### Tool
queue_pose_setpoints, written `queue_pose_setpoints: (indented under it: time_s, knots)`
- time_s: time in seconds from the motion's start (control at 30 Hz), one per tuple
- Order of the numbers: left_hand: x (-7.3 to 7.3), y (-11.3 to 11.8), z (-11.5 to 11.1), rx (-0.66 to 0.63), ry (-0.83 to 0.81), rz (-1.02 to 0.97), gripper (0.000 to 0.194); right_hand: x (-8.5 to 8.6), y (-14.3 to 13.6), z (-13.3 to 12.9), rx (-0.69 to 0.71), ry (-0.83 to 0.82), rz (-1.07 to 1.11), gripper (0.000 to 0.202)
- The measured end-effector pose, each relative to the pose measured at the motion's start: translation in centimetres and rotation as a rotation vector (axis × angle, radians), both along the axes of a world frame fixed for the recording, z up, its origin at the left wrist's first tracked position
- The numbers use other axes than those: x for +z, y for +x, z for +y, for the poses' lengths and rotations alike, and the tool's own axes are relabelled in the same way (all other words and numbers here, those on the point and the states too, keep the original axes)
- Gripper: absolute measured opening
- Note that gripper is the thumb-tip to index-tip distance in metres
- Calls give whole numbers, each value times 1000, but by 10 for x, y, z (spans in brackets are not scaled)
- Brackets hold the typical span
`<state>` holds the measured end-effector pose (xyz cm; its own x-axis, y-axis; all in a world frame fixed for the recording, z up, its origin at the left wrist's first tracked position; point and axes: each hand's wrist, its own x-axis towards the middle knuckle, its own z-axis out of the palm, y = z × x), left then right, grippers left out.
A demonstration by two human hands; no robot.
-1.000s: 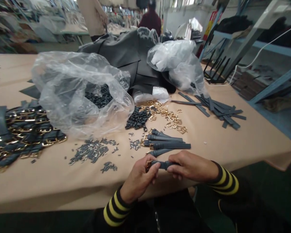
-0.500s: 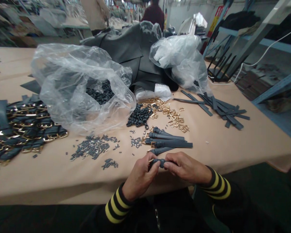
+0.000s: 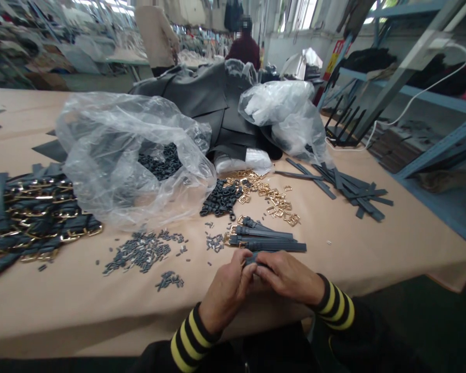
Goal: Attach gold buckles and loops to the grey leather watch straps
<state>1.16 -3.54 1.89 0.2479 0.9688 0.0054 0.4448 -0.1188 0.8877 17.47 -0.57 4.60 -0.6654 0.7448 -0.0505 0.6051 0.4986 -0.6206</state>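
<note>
Between the fingers of my left hand (image 3: 230,282) and my right hand (image 3: 285,273) is a dark grey strap (image 3: 251,259), mostly covered by them. Both hands are closed on it, close together over the table's front edge. Just beyond lie several buckled straps (image 3: 267,235) side by side, their gold buckles to the left. Behind these are a heap of dark strap loops (image 3: 222,198) and a scatter of loose gold buckles (image 3: 274,198). Small dark pieces (image 3: 142,251) are spread to the left of my hands.
A clear plastic bag (image 3: 112,155) of dark loops stands behind. Finished-looking buckled straps (image 3: 31,217) are piled at left. Plain strips (image 3: 353,189) lie at right, near a black router (image 3: 344,132). Two people (image 3: 155,36) are in the background beyond grey material (image 3: 194,88).
My hands have drawn closer together, and the strap between them is more hidden. The gold buckle end no longer shows clearly. The camera view has tilted up a little.
</note>
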Motion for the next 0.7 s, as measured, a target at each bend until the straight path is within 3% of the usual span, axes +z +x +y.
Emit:
queue_pose_setpoints:
  time_s: [0.1,0.17,0.23,0.27,0.4,0.5,0.6,0.7]
  knots:
    - [-6,-5,12,271,266,88,27,-12,4,22,-139,209,-69,17]
    - [-9,-8,12,349,307,67,28,-22,9,34,-184,306,-129,39]
    - [-12,-7,4,312,151,-18,21,-29,14,40,-170,332,-181,71]
    - [-12,-5,-2,272,6,-88,19,-32,15,40,-166,334,-196,76]
    - [-16,13,-23,187,-524,-518,30,-39,22,31,-171,335,-200,37]
    - [-23,21,-23,230,-619,-746,35,-54,27,29,-117,326,-173,22]
    - [-31,15,-20,252,-509,-573,33,-75,27,33,-78,371,-147,27]
    - [-34,3,-22,183,10,-48,34,-80,20,32,-99,349,-100,29]
